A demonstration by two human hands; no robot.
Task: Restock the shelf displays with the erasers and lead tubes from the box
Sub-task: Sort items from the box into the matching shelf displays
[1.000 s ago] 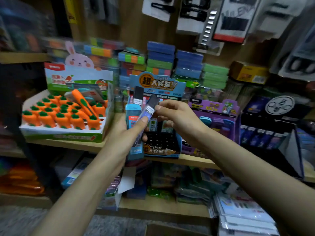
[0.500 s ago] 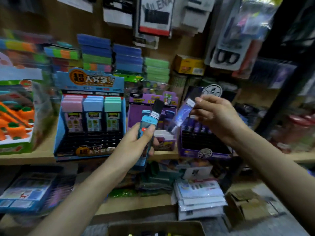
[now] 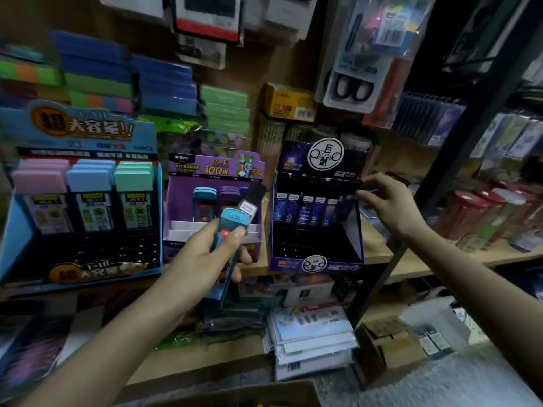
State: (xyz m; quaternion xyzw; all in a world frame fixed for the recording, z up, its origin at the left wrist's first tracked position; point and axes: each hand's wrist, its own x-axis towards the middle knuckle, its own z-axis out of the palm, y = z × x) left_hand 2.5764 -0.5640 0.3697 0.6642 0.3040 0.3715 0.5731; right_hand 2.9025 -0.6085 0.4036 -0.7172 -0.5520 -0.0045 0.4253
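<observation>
My left hand (image 3: 202,259) grips two lead tubes in front of the shelf: a teal one (image 3: 232,221) and a black-capped one (image 3: 251,201) sticking up behind it. My right hand (image 3: 388,207) reaches to the right end of the tube row (image 3: 305,210) in the dark purple display box (image 3: 317,262). Its fingertips pinch the top of a dark blue lead tube (image 3: 349,202) that stands in the row, partly hidden. A purple display (image 3: 214,168) with teal and purple tubes sits just left of it.
A big blue display (image 3: 85,271) with pink, blue and green cases stands at the left. A black shelf post (image 3: 440,177) rises right of my right hand, with red-lidded jars (image 3: 482,212) beyond. A cardboard box rim (image 3: 235,398) shows at the bottom.
My view swung right along the shelf. My right hand took one tube from the left hand's bundle and carried it right and down into the dark purple box's row.
</observation>
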